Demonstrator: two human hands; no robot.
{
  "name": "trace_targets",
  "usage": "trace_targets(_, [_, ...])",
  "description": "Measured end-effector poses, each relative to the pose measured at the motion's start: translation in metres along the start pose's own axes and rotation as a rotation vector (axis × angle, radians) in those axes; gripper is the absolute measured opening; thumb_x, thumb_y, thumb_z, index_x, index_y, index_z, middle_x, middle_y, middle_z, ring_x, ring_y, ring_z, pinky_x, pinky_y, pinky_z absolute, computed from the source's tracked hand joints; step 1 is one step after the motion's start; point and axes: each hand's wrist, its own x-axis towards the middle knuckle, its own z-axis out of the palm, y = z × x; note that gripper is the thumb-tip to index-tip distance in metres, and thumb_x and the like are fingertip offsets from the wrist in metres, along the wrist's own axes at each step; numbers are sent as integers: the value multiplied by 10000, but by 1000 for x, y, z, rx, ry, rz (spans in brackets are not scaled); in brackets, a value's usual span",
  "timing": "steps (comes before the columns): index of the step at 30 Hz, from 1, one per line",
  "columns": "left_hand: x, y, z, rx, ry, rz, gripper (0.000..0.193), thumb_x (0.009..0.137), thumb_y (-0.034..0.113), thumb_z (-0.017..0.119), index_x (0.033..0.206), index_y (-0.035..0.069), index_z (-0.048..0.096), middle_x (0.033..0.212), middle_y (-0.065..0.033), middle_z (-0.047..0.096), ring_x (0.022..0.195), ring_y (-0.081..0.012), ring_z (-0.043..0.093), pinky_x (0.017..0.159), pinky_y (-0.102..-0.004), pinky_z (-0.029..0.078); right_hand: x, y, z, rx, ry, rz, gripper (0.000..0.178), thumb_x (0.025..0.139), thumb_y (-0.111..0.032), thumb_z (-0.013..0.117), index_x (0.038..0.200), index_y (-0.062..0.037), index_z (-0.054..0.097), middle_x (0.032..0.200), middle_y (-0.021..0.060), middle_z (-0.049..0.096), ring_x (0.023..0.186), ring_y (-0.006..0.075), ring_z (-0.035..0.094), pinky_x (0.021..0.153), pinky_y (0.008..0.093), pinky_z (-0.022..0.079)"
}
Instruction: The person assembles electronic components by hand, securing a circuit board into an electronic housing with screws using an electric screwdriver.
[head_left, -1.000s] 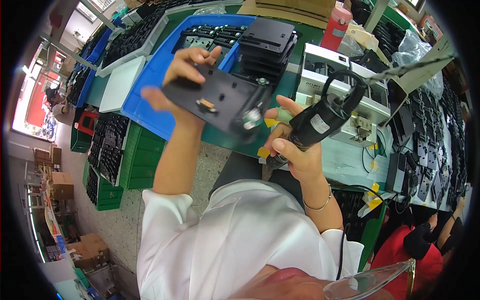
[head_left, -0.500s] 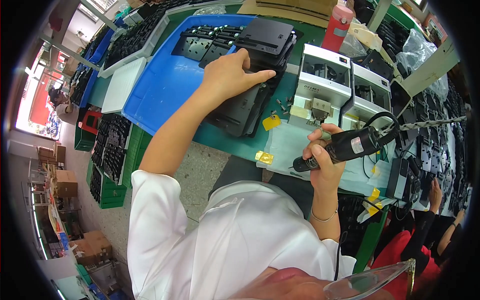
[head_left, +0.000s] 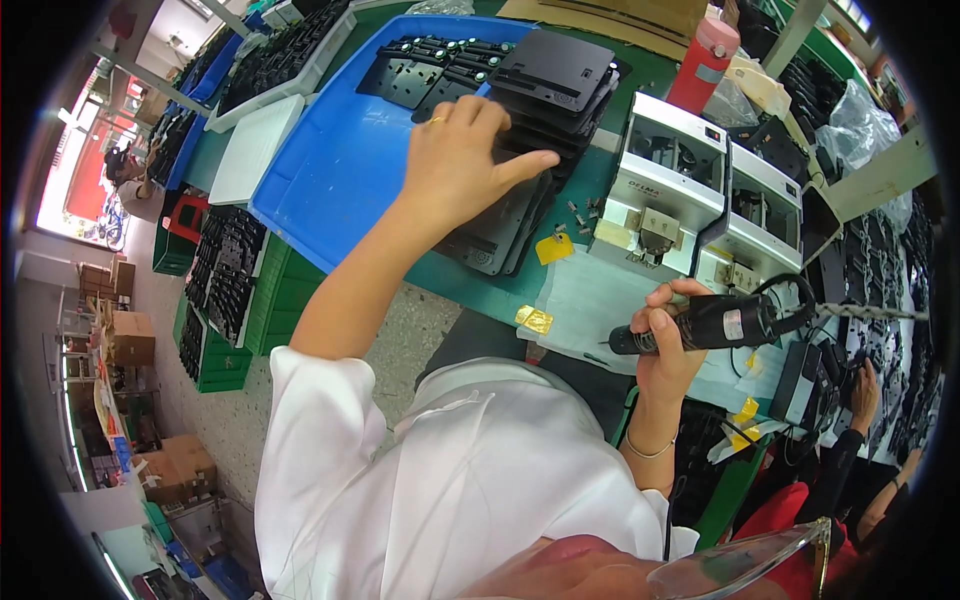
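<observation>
My left hand (head_left: 462, 160) rests palm down on a stack of black flat plates (head_left: 520, 200) that leans across the edge of a blue tray (head_left: 330, 170). Its fingers spread over the top plate. My right hand (head_left: 668, 335) is closed around a black electric screwdriver (head_left: 710, 325), held level over a pale mat (head_left: 590, 300) on the green bench, with its cable running off to the right.
Two white screw-feeder boxes (head_left: 690, 190) stand behind the mat, with a red bottle (head_left: 702, 65) beyond them. More black plates (head_left: 430, 65) lie at the tray's far end. Green crates of black parts (head_left: 225, 290) stand on the floor at left. Another person's hand (head_left: 862, 385) is at right.
My left hand carried a black plate from in front of me to the stack and now presses on it. My right hand lowered the screwdriver to the right, from upright to level.
</observation>
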Motion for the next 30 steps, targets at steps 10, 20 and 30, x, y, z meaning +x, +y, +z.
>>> trace_targets(10, [-34, -124, -22, -188, -48, -207, 619, 815, 438, 697, 1254, 31, 539, 1317, -193, 515, 1214, -369, 471, 1027, -438, 384, -1, -13, -13, -58, 65, -33, 417, 816, -61, 661, 1187, -38, 472, 886, 87, 592, 626, 149, 543, 599, 289, 470])
trace_targets(20, [56, -212, 83, -191, -121, -485, 912, 702, 591, 736, 1364, 39, 438, 1360, -184, 490, 1265, -365, 444, 1047, -444, 371, 4, -11, -1, -106, 184, -1, 424, 790, -52, 685, 1163, -46, 482, 843, 83, 589, 616, 150, 550, 595, 265, 472])
trace_targets(30, [111, -153, 114, -50, -39, -384, 955, 708, 664, 671, 1423, 101, 382, 1409, -102, 442, 1315, -294, 370, 1060, -477, 226, 11, -10, 6, -151, 205, -13, 405, 802, -31, 658, 1164, -43, 477, 860, 87, 578, 648, 158, 556, 626, 283, 478])
